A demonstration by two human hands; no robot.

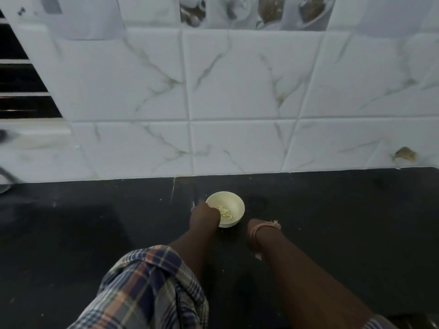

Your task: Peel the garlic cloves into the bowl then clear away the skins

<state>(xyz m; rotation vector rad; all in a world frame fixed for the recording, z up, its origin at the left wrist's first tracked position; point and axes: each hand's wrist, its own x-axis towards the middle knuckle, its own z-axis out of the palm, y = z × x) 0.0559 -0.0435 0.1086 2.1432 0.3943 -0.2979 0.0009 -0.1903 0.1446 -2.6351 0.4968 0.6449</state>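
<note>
a black countertop (332, 222) fills the lower half of the frame, meeting a wall of white marble-veined tiles (237, 91) that fills the upper half. a row of printed picture tiles (256, 10) runs along the top centre edge. at the upper left, dark horizontal slats (21, 84) show beside the tiling. a brown chipped patch (405, 153) marks the wall tile at the right, just above the counter line. small pale flecks (222, 232) lie scattered on the counter close to the bowl; whether they are garlic skins cannot be told.

a small pale bowl (234, 200) stands on the counter just below centre, near the wall. in its bottom lie several peeled garlic cloves (225, 212), pale yellow.

the left hand (205, 216) reaches over the bowl's near-left rim and hides that part of it; its fingers dip toward the cloves, but whether they are apart or together cannot be told. a plaid sleeve (147, 286) covers the left forearm at the lower left.

the right hand (253, 233) rests on the counter just right of the bowl, apart from it, with a pinkish thread band (263, 227) at the wrist; its fingers are turned under and blurred, so their state cannot be told.
</note>
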